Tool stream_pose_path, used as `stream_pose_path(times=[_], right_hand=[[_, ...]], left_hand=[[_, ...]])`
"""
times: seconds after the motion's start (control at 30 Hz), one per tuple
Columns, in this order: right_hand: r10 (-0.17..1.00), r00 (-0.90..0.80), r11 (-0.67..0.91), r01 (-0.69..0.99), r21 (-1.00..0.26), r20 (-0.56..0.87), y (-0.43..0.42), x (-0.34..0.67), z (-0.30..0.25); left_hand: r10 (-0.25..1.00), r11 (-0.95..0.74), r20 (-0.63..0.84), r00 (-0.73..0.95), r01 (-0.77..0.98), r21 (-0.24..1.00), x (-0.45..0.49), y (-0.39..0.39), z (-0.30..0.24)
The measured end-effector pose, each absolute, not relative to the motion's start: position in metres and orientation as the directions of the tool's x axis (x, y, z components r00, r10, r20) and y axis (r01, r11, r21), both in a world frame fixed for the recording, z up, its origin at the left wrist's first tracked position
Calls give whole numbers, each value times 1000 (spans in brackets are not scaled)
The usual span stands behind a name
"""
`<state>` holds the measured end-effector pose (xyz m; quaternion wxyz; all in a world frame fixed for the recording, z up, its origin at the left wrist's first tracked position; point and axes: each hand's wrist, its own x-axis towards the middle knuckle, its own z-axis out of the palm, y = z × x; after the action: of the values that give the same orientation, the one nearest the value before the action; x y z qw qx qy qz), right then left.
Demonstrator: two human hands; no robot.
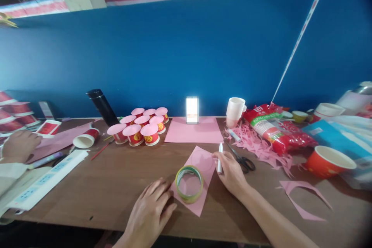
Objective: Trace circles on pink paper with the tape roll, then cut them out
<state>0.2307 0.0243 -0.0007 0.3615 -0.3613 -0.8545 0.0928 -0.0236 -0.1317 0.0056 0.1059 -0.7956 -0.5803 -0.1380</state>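
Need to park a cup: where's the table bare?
Bare table between the power strip, covered cups and left hand; another patch between the right forearm and paper scrap. Crowded: around the shreds and red bag.

Soft light, blur toward right edge.

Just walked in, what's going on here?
The person's right hand holds a white pen at the edge of a small pink sheet. A tape roll lies flat on that sheet, with the left hand beside it. Red cups with pink tops stand farther back, to the left.
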Motion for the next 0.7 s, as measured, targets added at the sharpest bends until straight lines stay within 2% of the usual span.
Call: stream_pose_path(times=[0.17, 0.33, 0.53, 0.7], right_hand=[[667, -513, 739, 545, -395, 541, 21, 229, 1], [672, -521, 739, 517, -432, 527, 20, 228, 2], [727, -476, 686, 514, -514, 495, 19, 228, 4], [727, -471, 686, 507, -521, 500, 19, 227, 2]], left_hand=[[901, -223, 376, 216, 974, -25, -46, -119, 5], [926, -191, 329, 182, 982, -5, -67, -107, 3], [927, -227, 326, 183, 969, 101, -82, -105, -4], [942, -131, 334, 42, 959, 250, -76, -118, -3]])
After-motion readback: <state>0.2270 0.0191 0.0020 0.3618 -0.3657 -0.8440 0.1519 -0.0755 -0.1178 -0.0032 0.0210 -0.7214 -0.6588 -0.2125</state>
